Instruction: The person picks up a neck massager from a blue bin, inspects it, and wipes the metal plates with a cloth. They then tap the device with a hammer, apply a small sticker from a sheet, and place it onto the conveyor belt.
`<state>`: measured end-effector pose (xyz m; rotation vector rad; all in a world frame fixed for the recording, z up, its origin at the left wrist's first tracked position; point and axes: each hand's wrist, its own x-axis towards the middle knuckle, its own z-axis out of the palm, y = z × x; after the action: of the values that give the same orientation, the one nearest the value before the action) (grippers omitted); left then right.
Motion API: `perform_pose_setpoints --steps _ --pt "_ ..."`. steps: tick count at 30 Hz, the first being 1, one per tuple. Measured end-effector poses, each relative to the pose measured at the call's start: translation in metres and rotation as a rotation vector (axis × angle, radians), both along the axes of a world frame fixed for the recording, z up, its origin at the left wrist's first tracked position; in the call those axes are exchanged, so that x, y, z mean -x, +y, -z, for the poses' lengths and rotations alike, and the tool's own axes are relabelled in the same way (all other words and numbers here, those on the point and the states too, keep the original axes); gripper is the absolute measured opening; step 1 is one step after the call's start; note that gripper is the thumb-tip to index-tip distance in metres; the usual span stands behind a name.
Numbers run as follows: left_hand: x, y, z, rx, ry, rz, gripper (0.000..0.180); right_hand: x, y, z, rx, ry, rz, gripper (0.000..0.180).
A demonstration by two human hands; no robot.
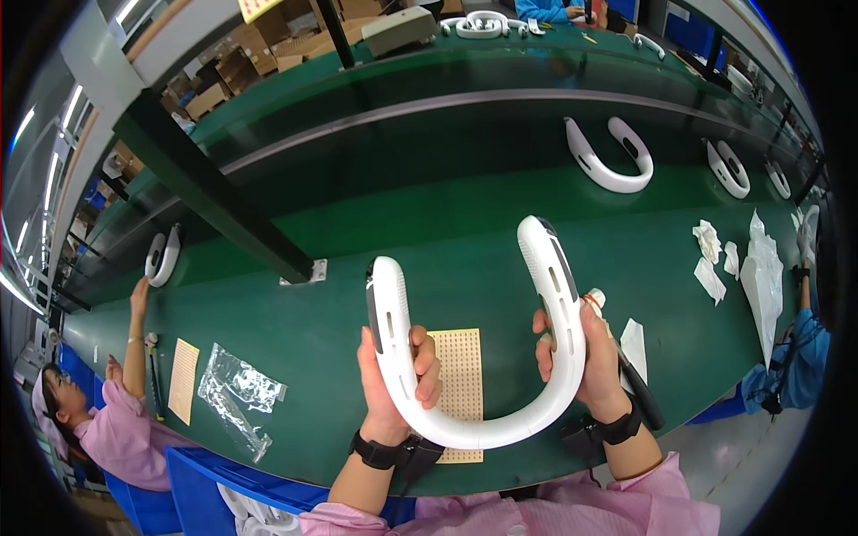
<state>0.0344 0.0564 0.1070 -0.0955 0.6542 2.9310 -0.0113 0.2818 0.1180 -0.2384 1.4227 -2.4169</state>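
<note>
Both hands' grips are clamped on the white U-shaped neck fan [483, 357]: left hand [393, 375] around one arm, right hand [585, 357] around the other, lifting it above the green surface [357, 268]. Uneven squeezing could likely spread the arms, or the smooth shell might slip onto the perforated pad [460, 366] beneath.
</note>
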Motion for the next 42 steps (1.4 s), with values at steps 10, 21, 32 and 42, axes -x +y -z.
perform_pose_setpoints --steps 10,21,32,42 --pt "-0.006 0.008 -0.007 0.748 0.085 -0.342 0.058 -0.026 -0.003 -0.013 0.000 0.138 0.240 0.069" --pt "-0.011 0.008 0.000 1.235 0.342 -0.309 0.076 -0.034 0.004 -0.019 -0.069 0.088 0.408 0.080" --pt "-0.017 0.014 -0.003 1.185 0.202 -0.365 0.075 -0.045 0.030 -0.004 -0.132 0.352 0.307 0.062" --pt "-0.019 0.013 0.001 1.366 0.158 -0.408 0.072 -0.042 0.025 0.001 -0.101 0.318 0.243 0.064"
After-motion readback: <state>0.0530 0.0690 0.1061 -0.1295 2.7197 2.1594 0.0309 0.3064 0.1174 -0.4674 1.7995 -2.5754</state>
